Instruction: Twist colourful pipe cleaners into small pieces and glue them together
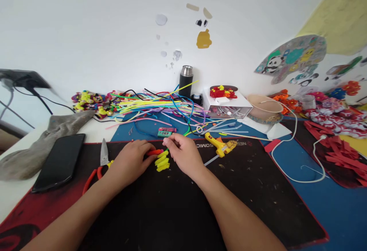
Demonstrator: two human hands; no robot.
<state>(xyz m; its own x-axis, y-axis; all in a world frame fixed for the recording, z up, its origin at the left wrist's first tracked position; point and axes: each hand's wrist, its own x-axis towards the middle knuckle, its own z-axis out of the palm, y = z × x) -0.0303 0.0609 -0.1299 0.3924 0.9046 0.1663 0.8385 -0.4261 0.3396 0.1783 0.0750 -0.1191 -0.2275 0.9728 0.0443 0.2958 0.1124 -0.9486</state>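
My left hand [133, 160] is closed over an orange pipe cleaner piece [155, 152], whose fuzzy end sticks out past the fingers. Beside it, a yellow pipe cleaner [162, 162] bent into several short folds lies between my hands, over the black mat. My right hand [185, 153] has its thumb and fingers pressed together at the upper right of the yellow folds. A bit of green shows by its fingertips, but what they hold is too small to make out. Scissors [103, 155] with orange-red handles rest left of my left hand, partly hidden by the forearm.
A yellow glue gun [220, 145] lies right of my hands. Behind are loose pipe cleaners [160, 107], a black flask [186, 82] and a white drawer box [226, 107]. A phone [60, 163] lies left. A white cable [298, 180] loops at right, near red strips [341, 155].
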